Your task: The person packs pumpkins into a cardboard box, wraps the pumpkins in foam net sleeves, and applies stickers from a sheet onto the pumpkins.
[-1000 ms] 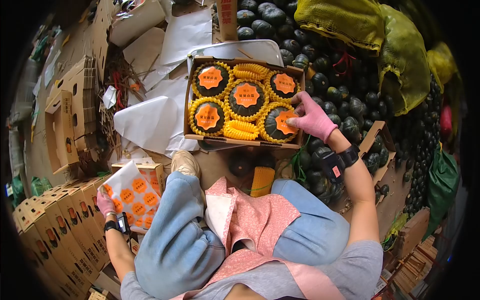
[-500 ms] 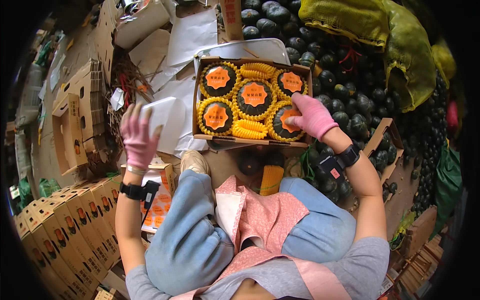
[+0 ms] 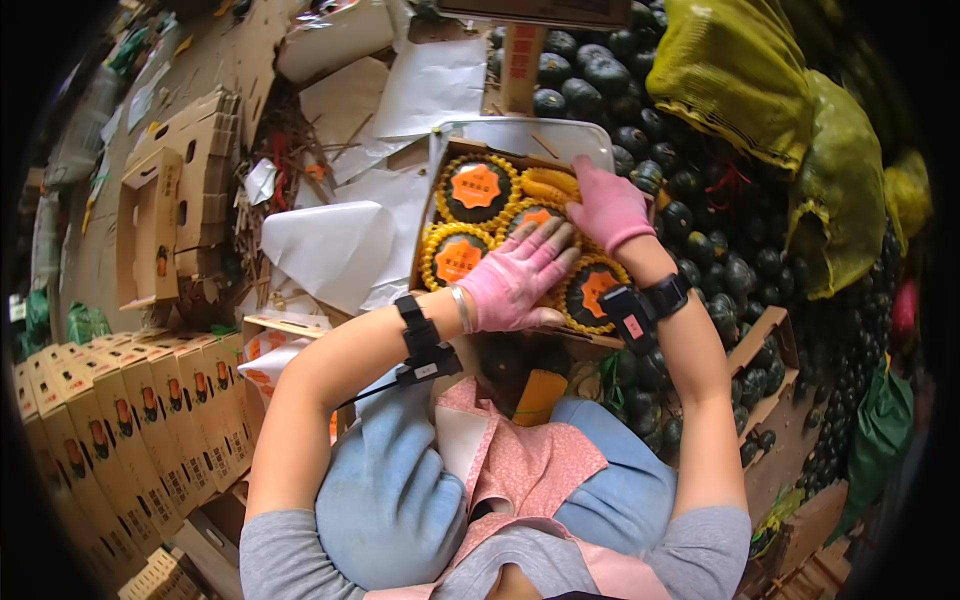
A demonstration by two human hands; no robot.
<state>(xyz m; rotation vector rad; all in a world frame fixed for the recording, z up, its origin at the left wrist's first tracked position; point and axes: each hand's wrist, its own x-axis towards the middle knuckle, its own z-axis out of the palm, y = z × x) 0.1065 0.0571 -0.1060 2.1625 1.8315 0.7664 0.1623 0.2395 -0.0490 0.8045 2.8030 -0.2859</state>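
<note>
An open cardboard box [image 3: 421, 232] holds several dark green squashes [image 3: 478, 188] in yellow foam nets, each visible one bearing an orange label. My left hand [image 3: 515, 280], in a pink glove with greyish fingertips, lies across the middle squash with its fingers spread, partly covering its label [image 3: 537, 215]. At the upper right of the box, my right hand [image 3: 610, 208], also gloved in pink, rests over the squash there and hides it. Its thumb and index finger are apart. Between the upper squashes sits a folded yellow foam net [image 3: 548, 185].
Under the box is a pale metal-edged tray [image 3: 520, 130]. Loose squashes [image 3: 725, 280] pile up on the right below yellow mesh sacks [image 3: 730, 75]. White paper sheets [image 3: 330, 250] lie left of the box. Upright printed cartons [image 3: 150, 410] line the lower left.
My left hand has come from the left onto the middle squash. My right hand has moved from the lower-right squash to the upper-right one. The box sits lower and tilted in view.
</note>
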